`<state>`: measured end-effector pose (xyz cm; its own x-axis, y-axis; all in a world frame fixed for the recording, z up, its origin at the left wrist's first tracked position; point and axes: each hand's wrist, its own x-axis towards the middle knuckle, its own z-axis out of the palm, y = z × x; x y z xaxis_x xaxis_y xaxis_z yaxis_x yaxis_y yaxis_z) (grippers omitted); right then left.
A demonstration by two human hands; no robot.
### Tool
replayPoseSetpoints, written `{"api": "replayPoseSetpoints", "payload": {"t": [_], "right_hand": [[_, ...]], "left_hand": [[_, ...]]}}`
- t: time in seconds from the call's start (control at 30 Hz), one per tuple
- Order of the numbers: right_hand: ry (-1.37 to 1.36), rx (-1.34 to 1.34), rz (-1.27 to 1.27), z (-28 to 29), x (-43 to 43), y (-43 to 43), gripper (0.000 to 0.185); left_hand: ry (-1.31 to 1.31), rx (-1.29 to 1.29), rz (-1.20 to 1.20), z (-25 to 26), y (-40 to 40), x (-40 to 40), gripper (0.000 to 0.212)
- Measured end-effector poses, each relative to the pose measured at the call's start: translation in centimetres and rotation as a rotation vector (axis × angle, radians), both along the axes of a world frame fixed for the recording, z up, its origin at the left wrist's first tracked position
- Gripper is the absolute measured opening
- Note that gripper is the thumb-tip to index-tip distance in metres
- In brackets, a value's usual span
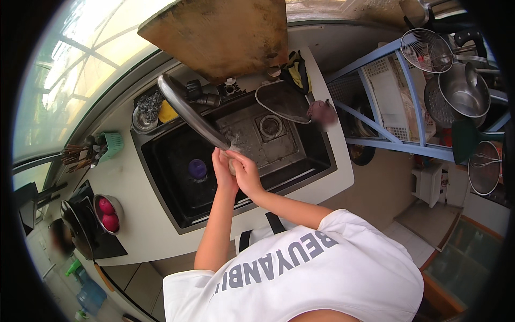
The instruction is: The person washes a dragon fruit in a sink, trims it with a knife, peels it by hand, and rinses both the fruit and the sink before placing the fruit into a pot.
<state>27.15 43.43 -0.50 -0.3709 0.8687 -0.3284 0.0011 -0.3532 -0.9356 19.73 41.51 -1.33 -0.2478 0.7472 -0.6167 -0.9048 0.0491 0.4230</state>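
Observation:
My left hand and my right hand meet just below the mouth of a curved metal faucet. Between my palms is a small pale object, mostly covered by my fingers, so its kind is unclear. Water splashes by my fingertips over the black sink. On the sink's left floor rests a round purple thing. To the right of my hands is the drain strainer, in the grey basin bottom.
A large wooden cutting board stands behind the sink. A steel bowl with dragon fruit-coloured round produce sits on the left counter. A wire-rimmed strainer lies over the sink's right corner. Utensils hang on a blue rack at right.

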Motion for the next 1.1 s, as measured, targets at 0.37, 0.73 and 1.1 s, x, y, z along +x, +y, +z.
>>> {"api": "replayPoseSetpoints", "payload": {"t": [0.37,0.73,1.1], "right_hand": [[-0.201,0.328,0.145,0.6,-0.8,-2.3,0.052],[-0.305,0.659,0.203,1.8,-0.7,1.6,0.035],[-1.009,0.399,1.048,-10.1,10.5,3.2,0.039]], "left_hand": [[-0.045,0.051,0.135,-3.5,1.3,-1.1,0.049],[-0.234,-0.015,-0.079,-0.7,0.0,-0.9,0.069],[0.162,-0.320,-0.545,-1.3,-7.2,-1.6,0.076]]}}
